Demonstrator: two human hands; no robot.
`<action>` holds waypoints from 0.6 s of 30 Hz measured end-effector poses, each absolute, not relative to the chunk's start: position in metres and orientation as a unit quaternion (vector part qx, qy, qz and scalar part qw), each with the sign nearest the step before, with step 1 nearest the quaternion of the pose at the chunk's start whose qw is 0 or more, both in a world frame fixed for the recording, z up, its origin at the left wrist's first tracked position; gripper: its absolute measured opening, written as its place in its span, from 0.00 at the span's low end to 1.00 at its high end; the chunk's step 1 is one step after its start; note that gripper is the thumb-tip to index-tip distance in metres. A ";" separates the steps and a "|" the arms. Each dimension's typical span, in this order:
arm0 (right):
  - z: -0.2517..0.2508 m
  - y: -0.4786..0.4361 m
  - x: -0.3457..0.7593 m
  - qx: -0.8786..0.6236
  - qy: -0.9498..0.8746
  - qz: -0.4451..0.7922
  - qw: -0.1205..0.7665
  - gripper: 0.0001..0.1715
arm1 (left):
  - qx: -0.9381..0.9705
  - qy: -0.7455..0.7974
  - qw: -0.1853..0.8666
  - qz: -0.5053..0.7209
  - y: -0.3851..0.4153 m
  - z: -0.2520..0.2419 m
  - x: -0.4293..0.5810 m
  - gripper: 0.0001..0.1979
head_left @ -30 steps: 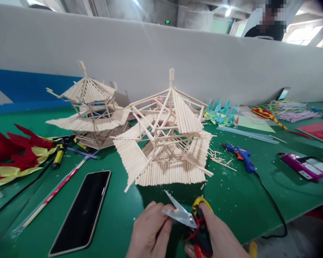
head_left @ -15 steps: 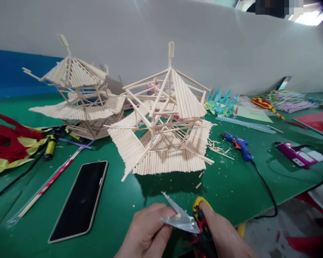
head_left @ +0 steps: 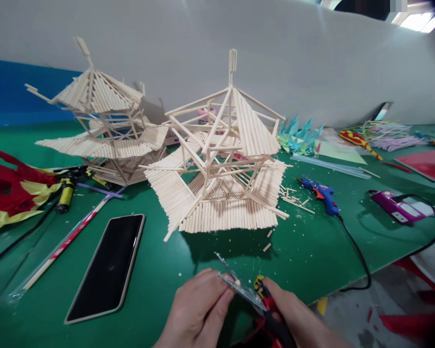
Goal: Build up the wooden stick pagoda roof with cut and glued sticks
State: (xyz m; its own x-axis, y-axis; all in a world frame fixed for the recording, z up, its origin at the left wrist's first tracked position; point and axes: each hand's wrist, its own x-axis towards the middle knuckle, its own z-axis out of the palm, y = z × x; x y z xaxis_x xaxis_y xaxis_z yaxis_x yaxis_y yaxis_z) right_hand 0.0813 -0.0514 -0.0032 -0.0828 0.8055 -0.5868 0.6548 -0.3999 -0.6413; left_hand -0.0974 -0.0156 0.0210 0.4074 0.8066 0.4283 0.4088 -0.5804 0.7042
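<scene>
My left hand (head_left: 197, 309) is closed in a pinch at the bottom middle, around a thin wooden stick (head_left: 238, 282). Only the pale tip of the stick shows, between the blades; my fingers cover the rest. My right hand (head_left: 292, 307) grips a pair of scissors (head_left: 247, 293) with red, black and yellow handles. Their blades are parted and lie against the left fingertips. Just beyond both hands stands a pagoda model (head_left: 224, 215) made of wooden sticks. One panel of its top roof is covered with sticks, while bare frame shows on other sides.
A second stick pagoda (head_left: 105, 145) stands at the back left. A phone (head_left: 107, 266) lies left of my hands. On the right are a blue glue gun (head_left: 321, 193) with a trailing cord, stick offcuts (head_left: 293, 199) and a purple device (head_left: 397, 207). The table's edge runs along the lower right.
The scissors have turned in my right hand, so their blades now appear more edge-on. My left hand keeps its pinch with little movement. The view has shifted slightly.
</scene>
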 end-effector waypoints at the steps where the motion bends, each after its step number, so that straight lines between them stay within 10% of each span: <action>1: -0.001 -0.050 0.082 -0.669 -0.553 0.492 0.074 0.12 | 0.799 0.385 0.253 0.387 -0.015 0.020 -0.097 0.07; 18: -0.009 -0.041 0.090 -0.638 -0.606 0.469 0.080 0.30 | 0.818 0.368 0.203 0.393 -0.014 0.014 -0.092 0.07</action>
